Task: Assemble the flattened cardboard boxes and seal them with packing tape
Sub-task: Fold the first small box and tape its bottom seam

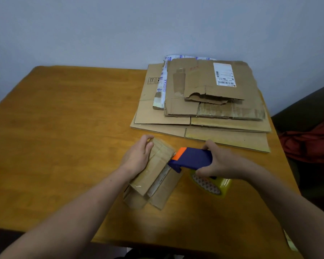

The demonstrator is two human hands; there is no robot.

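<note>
Both bare forearms reach forward from the near edge of the orange-brown wooden worktop (64,128) and angle in towards each other near its middle.

The left hand (138,156) lies palm-down on the left side of a small brown cardboard box patched with old tape (157,176). Its fingers run along the top and bend over the far end, holding the box steady. The box stands on the worktop between the middle and the near edge, turned diagonally.

The right hand (219,163) is wrapped tightly round the handle of a blue tape dispenser with an orange front (191,158), thumb underneath and fingers over the top. The dispenser's nose touches the right side of the box top. Its yellowish roll of clear packing tape (213,186) hangs below the hand, just right of the box.

A stack of flattened brown cardboard boxes (204,101) lies at the far right corner, the top sheet torn and bearing a white shipping label (223,74). A red cloth (310,146) lies beyond the right edge.
</note>
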